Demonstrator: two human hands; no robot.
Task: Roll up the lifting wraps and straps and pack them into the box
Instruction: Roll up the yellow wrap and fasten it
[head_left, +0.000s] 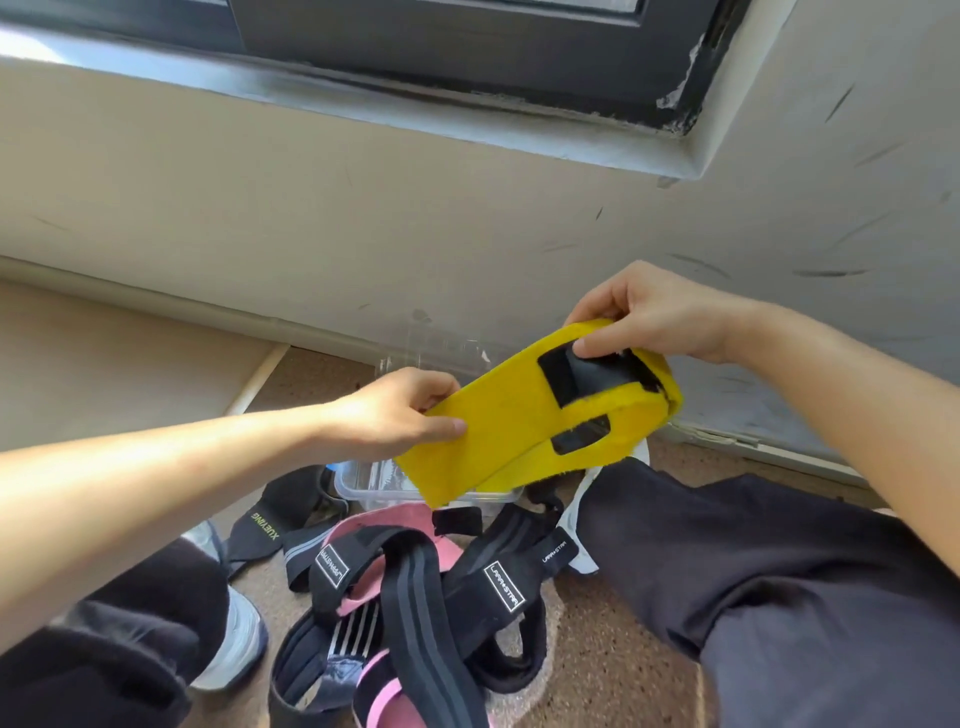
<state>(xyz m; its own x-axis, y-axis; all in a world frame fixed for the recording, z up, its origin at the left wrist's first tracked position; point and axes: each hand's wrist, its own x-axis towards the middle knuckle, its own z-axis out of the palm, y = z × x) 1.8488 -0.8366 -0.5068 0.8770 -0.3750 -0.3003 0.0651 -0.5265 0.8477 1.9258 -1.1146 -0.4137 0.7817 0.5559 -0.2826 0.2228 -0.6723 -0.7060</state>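
While the left hand (400, 410) pinches the loose end of a yellow wrap (509, 415) between thumb and curled fingers (435, 391), the right hand (649, 317) grips its folded far end, thumb pressing on a black hook-and-loop patch (587, 382). The wrap hangs just above a clear plastic box (363, 486) on the floor (597, 649). Nearer the person, black and pink straps (415, 571) lie tangled in a heap.

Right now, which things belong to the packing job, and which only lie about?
Job: yellow fabric wrap with black patches, held by left hand and right hand; clear plastic box; tangled black and pink straps.
Lying about: grey-white shoe; pale flat board.
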